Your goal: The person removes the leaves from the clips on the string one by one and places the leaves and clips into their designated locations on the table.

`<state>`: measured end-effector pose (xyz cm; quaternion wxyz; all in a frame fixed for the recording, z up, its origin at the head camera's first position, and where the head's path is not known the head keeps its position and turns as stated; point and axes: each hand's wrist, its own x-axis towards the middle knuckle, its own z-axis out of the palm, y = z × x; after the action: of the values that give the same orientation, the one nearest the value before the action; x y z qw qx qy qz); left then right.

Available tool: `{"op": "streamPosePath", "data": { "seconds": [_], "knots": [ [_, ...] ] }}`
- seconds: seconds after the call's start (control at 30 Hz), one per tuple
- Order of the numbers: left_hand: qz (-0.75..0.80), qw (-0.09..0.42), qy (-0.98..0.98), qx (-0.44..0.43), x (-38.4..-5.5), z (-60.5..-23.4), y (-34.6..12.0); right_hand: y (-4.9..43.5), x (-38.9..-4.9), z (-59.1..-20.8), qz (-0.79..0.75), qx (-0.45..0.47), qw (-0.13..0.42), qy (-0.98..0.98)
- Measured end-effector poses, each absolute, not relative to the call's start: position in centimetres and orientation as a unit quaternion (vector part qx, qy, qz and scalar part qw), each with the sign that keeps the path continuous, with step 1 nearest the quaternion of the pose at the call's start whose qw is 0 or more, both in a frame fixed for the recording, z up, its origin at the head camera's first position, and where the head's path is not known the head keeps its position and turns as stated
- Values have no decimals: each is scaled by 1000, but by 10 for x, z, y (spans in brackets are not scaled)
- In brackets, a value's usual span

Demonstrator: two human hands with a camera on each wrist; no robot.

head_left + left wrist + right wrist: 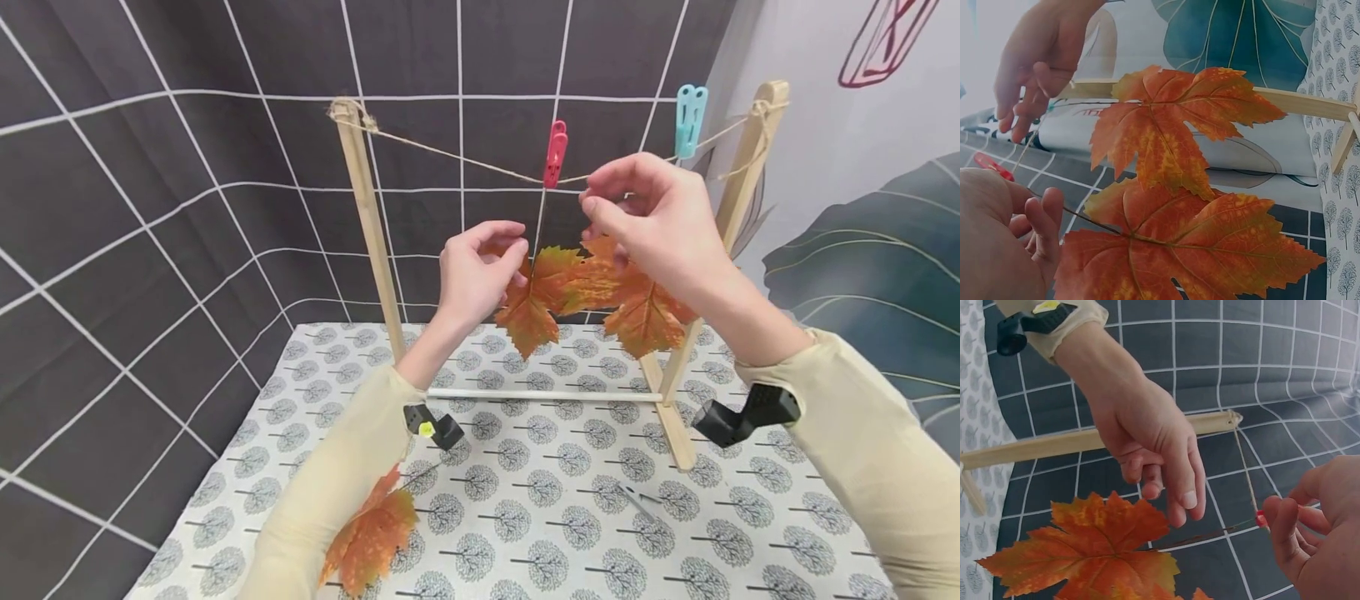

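Observation:
A red clothespin point(555, 155) sits on the sagging string point(457, 158) and grips the stem of an orange maple leaf point(529, 308). My left hand point(480, 271), fingers loosely bent around nothing, is beside that stem. In the left wrist view, the stem passes close to its fingertips. To the right, a blue clothespin point(690, 121) is on the string above a second maple leaf point(648, 321). My right hand point(656, 217) is raised just below the string between the two clothespins, fingers relaxed, holding nothing visible. It covers part of the second leaf's stem.
Two wooden posts, left point(367, 217) and right point(738, 183), carry the string, and a white rod point(547, 396) joins them low down. Another maple leaf point(375, 533) lies on the patterned tablecloth point(540, 500) by my left forearm. A small grey clip-like object point(637, 500) lies front right.

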<state>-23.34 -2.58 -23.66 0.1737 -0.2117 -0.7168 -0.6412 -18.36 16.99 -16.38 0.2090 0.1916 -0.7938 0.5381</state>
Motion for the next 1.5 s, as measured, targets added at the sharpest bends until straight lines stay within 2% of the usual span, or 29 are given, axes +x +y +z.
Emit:
{"op": "streamPosePath", "data": {
  "seconds": [0.27,0.7,1.0,1.5],
  "knots": [
    [-637,180,-721,-204,-238,-232,-18,168,-190,-147,535,178,212,-798],
    [-639,191,-708,-234,-243,-229,-11,163,-200,-127,547,155,181,-802],
    [-628,187,-720,-230,-247,-230,-9,159,-207,-123,554,154,152,-804],
    [-626,180,-725,-223,-247,-231,-3,154,-215,-117,515,143,135,-834]
  ]
}}
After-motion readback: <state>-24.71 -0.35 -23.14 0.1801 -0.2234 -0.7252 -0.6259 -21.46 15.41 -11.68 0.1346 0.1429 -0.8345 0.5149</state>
